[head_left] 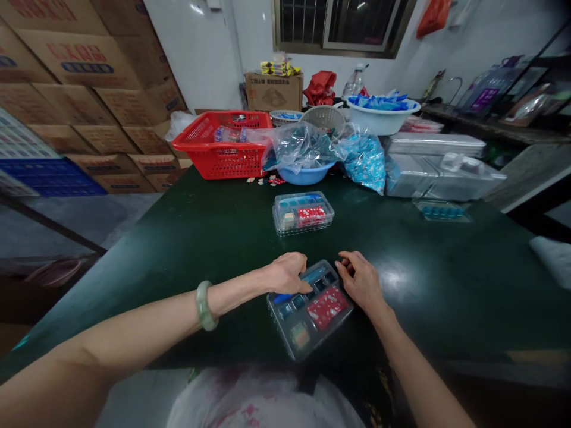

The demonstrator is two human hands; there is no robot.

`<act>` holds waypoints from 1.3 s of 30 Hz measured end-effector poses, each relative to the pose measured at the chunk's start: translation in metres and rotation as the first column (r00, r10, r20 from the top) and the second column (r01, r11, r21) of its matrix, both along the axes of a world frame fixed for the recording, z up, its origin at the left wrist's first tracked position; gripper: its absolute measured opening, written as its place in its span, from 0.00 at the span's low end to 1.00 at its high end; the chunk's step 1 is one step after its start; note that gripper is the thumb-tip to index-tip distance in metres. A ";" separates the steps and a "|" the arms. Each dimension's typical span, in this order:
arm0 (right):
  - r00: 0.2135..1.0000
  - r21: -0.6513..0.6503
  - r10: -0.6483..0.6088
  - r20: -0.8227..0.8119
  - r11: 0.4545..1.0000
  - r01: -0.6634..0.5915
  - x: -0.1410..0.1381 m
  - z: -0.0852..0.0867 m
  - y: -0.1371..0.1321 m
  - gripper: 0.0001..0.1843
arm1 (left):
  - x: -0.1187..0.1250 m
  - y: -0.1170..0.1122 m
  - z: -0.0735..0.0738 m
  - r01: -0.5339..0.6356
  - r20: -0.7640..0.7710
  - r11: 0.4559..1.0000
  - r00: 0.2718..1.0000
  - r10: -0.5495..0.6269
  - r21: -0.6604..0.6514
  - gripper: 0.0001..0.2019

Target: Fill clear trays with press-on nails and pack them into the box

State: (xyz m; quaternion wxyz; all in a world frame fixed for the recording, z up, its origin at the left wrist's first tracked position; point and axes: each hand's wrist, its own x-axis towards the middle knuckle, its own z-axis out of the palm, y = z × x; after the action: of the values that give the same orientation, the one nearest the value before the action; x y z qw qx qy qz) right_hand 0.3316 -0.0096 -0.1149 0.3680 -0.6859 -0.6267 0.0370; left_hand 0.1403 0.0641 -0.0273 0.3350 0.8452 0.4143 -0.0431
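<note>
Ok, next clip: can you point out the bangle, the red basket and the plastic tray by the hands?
Bangle (pixel 204 305): head view, middle of its band.
Red basket (pixel 223 160): head view, its front wall.
Plastic tray (pixel 322 336): head view, its near edge.

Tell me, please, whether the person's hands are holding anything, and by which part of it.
The clear plastic tray seems held by its far edge, with the left hand and right hand at opposite corners; how firm the grip is cannot be told.
</note>
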 end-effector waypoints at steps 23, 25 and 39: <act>0.779 0.033 -0.137 -0.611 0.980 0.198 0.014 0.017 -0.007 0.21 | 0.001 -0.003 0.006 -0.063 0.420 0.586 0.635 0.649 -0.808 0.20; 0.726 0.010 -0.125 -0.677 0.984 0.179 0.008 0.024 -0.016 0.22 | 0.005 -0.001 0.010 -0.009 0.481 0.583 0.553 0.680 -0.813 0.21; 0.251 -0.061 -0.032 -0.967 0.992 -0.111 -0.023 0.041 -0.055 0.16 | 0.020 -0.008 0.007 0.163 0.625 0.638 0.481 0.615 -0.753 0.21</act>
State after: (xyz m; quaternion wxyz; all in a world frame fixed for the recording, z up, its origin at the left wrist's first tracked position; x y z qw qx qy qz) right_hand 0.3085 -0.0648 -0.0742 0.6324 -0.5241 -0.2844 0.4945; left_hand 0.1605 0.0559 -0.0201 0.8009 0.4703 0.2609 0.2632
